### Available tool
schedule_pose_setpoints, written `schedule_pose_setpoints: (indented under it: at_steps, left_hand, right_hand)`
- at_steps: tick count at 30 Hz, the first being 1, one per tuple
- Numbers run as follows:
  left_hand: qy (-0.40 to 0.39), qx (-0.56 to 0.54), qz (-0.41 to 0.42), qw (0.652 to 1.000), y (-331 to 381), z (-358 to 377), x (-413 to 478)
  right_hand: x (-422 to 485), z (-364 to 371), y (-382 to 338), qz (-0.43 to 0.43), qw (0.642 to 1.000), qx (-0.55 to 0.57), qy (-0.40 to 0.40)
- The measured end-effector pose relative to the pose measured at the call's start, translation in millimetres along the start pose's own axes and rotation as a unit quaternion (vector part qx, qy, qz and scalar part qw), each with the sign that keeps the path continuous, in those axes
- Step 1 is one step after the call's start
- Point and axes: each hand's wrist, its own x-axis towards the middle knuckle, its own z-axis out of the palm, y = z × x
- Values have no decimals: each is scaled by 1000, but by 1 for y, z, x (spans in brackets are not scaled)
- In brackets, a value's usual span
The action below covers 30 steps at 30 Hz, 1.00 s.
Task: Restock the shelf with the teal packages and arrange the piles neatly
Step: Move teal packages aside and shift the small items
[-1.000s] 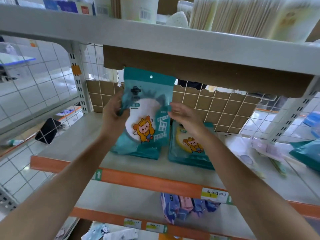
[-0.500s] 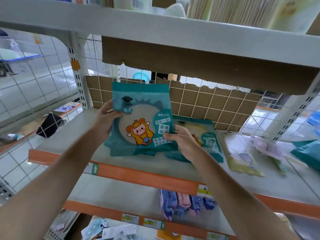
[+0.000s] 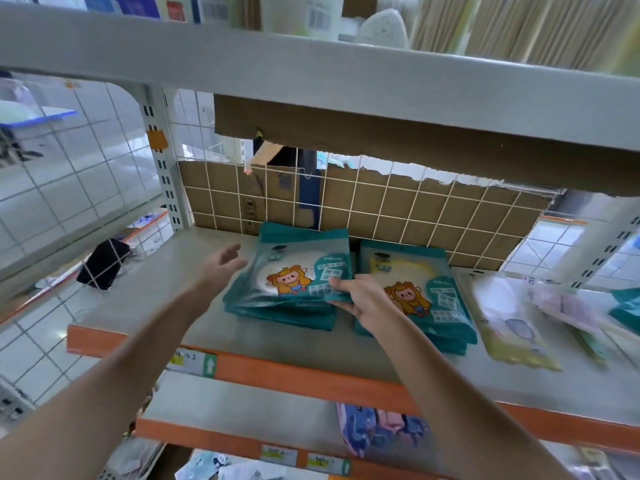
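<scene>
Two piles of teal packages with a cartoon figure lie side by side on the grey shelf [image 3: 166,299]. The left pile [image 3: 291,282] sits near the back wire grid, the right pile [image 3: 419,296] just beside it. My right hand [image 3: 360,299] pinches the front right corner of the top package of the left pile, thumb on top. My left hand [image 3: 221,268] hovers open at the left edge of that pile, fingers straight; I cannot tell whether it touches the package.
A yellow-edged clear package [image 3: 512,323] and pinkish packets [image 3: 568,306] lie to the right. Cardboard [image 3: 381,206] backs the wire grid. The upper shelf [image 3: 311,74] hangs low overhead. An orange rail [image 3: 311,375] fronts the shelf; a lower shelf holds blue and pink packets [image 3: 377,427].
The teal package held upright in both hands was lowered flat onto the left pile. My left hand let go and opened beside it; my right hand still grips its corner.
</scene>
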Motion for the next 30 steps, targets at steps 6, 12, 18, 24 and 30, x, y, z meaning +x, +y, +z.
schedule_pose_setpoints:
  at_steps: [6, 12, 18, 24, 30]
  left_hand:
    - [-47, 28, -38, 998, -1, 5, 11]
    - [-57, 7, -55, 997, -1, 11, 24]
    - [-64, 1, -59, 996, 3, 16, 31]
    - [-56, -14, -71, 996, 3, 18, 38]
    - [-51, -38, -89, 994, 3, 20, 42]
  right_hand:
    - [7, 7, 13, -46, 985, -164, 17]
    - [17, 11, 26, -69, 919, -386, 45]
    - [27, 12, 26, -109, 871, -474, 66]
    - [32, 11, 25, -119, 872, -470, 70]
    - [37, 10, 28, -134, 861, -485, 68]
